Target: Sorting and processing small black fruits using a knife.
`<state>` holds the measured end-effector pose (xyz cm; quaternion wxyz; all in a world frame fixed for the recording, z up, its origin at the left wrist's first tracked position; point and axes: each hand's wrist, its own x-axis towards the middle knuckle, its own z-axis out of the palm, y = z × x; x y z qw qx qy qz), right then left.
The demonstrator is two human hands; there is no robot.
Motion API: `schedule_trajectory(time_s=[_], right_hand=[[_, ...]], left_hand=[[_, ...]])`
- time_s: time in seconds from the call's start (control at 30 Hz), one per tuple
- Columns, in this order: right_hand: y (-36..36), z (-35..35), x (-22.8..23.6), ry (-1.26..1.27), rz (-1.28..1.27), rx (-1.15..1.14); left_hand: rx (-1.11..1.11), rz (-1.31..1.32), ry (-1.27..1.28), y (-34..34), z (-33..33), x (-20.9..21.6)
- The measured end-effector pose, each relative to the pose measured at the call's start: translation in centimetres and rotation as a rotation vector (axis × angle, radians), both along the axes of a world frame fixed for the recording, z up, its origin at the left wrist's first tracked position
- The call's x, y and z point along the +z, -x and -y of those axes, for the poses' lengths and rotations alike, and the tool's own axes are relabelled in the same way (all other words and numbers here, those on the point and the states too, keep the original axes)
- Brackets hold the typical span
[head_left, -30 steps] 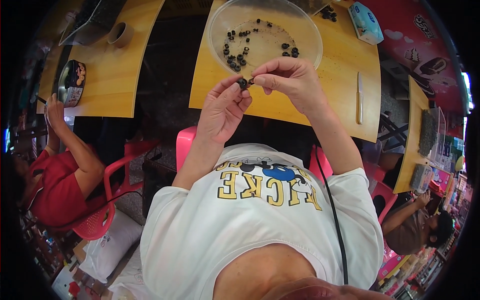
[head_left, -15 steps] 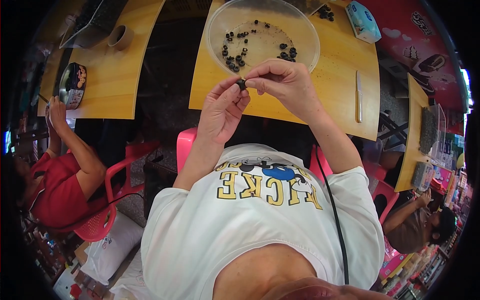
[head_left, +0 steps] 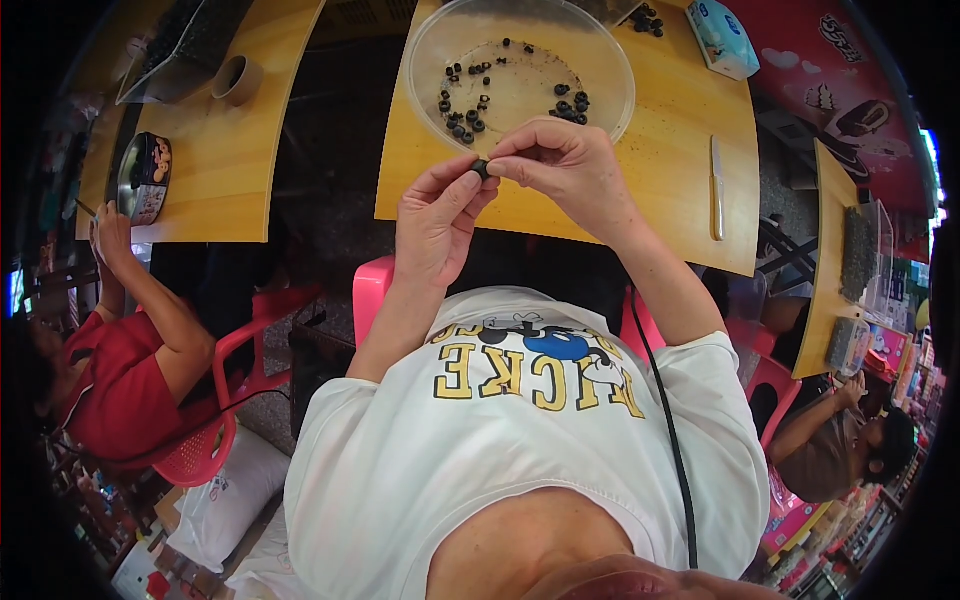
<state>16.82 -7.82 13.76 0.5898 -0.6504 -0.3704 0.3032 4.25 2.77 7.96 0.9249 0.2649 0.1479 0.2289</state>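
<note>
The left hand (head_left: 440, 215) pinches one small, round black piece (head_left: 481, 169). The right hand (head_left: 565, 170) pinches its right side, so it sits between both hands. Its long way is too small to tell. Beyond, nearer the right hand, one clear round tub (head_left: 525, 75) has many black bits (head_left: 458, 131), too bunched to count. One knife (head_left: 718, 205) lies farther right.

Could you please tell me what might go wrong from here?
The small dark piece is held only at the fingertips of the left hand and right hand, so it might slip. The knife lies near the right edge of the table, so a stray elbow could perhaps knock it. Loose dark pieces lie in the clear round tray, so a bump might scatter them.
</note>
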Motion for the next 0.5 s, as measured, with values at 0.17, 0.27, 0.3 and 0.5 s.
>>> schedule_trajectory(time_s=[0.17,0.27,0.3,0.5], right_hand=[[0.1,0.0,0.0,-0.001,-0.054,0.028],[0.0,0.0,-0.3,0.013,-0.091,0.063],[0.0,0.1,-0.3,0.016,-0.1,0.081],[-1.4,0.2,0.6,0.071,-0.194,0.282]], left_hand=[[0.022,0.014,-0.095,0.3,0.0,0.0],[0.014,0.038,-0.14,0.4,-0.2,-0.2],[0.002,0.049,-0.145,0.5,-0.3,-0.2],[-0.217,0.153,-0.042,0.5,-1.2,0.6]])
